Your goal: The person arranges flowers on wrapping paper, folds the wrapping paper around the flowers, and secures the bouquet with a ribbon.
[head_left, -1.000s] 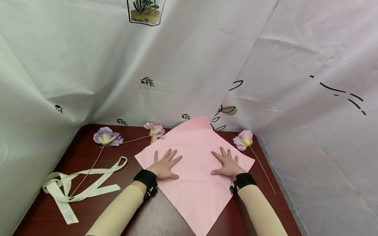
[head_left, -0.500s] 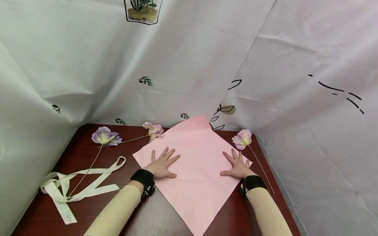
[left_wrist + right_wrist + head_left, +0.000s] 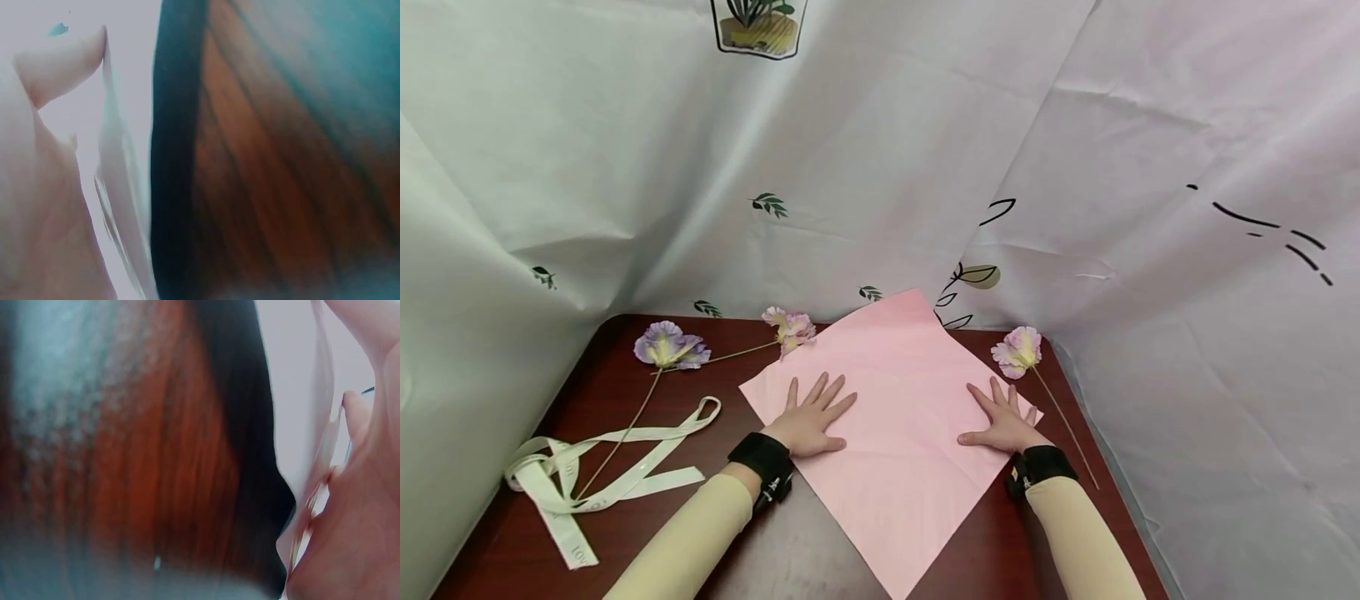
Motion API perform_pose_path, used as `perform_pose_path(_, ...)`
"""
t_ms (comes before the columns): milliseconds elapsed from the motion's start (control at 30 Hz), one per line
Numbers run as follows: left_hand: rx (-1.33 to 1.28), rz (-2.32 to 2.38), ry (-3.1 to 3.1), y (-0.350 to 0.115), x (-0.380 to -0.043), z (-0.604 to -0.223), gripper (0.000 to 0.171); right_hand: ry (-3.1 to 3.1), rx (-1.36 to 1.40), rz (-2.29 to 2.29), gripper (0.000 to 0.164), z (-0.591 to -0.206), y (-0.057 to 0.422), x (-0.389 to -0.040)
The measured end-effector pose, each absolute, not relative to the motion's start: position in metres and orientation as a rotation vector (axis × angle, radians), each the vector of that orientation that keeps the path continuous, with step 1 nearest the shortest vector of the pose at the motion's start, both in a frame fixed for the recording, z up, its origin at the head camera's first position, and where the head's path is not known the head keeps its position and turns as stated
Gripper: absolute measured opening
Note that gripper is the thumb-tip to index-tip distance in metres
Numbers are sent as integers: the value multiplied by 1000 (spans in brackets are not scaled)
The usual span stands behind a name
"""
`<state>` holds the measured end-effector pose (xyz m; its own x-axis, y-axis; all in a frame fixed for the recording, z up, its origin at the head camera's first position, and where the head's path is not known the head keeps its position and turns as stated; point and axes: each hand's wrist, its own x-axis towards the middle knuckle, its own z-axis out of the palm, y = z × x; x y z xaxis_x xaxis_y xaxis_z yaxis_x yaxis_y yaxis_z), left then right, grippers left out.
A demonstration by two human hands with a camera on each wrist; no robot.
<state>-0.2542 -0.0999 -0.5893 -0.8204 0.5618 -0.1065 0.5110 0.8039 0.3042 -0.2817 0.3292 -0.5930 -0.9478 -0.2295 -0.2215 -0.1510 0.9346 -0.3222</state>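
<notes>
Left hand (image 3: 808,423) and right hand (image 3: 1006,427) rest spread, gripping nothing, on the pink sheet (image 3: 902,433); its far corner reaches past the surface (image 3: 985,542)'s far edge. Step, I judge: flattening; next move calls for even, light pressure.

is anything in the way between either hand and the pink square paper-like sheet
Nothing visible: the bare left hand and bare right hand both touch the pink square paper-like sheet directly. The long white ribbon with printed letters lies apart, to the left.
</notes>
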Motion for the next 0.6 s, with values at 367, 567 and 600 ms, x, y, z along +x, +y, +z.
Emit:
perform_pose_path(367,813,416,2802,-105,-257,-592,87,2827,-262,-459,115,-590,328,-283)
perform_pose_path(567,778,432,2814,-109,-264,-601,86,2834,-257,-492,115,-592,327,-286)
perform_pose_path(600,772,432,2814,-109,-264,-601,86,2834,-260,-496,114,-592,326,-287)
